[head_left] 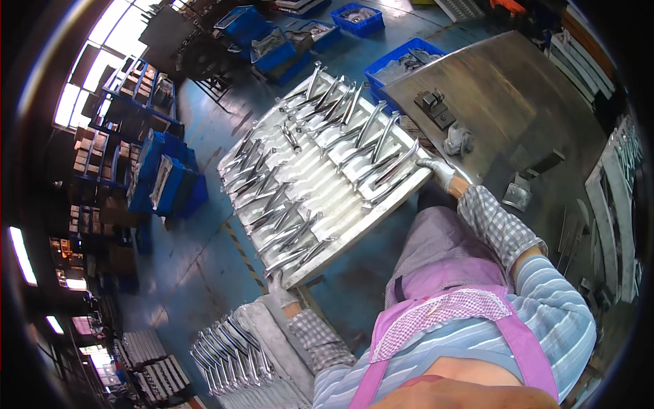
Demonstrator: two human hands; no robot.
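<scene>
A white ridged tray (pixel 334 191) stretches out in front of me, bearing rows of shiny curved metal pieces (pixel 371 140) that look like handles. They lie along its left and right sides, and bare ridges show down the middle. My left hand (pixel 281 292), in a pale glove, is closed on the tray's near left corner. At the near right corner, my gloved right hand (pixel 439 170) grips the edge with its fingers over the rim. The undersides of both grips are hidden.
A metal-topped workbench (pixel 524 88) at right carries a dark fixture (pixel 434 109) and a crumpled white cloth (pixel 458 140). Blue bins (pixel 357 19) stand on the floor ahead. More shiny pieces (pixel 228 354) lie on a stack at lower left. A blue rack (pixel 139 88) stands at left.
</scene>
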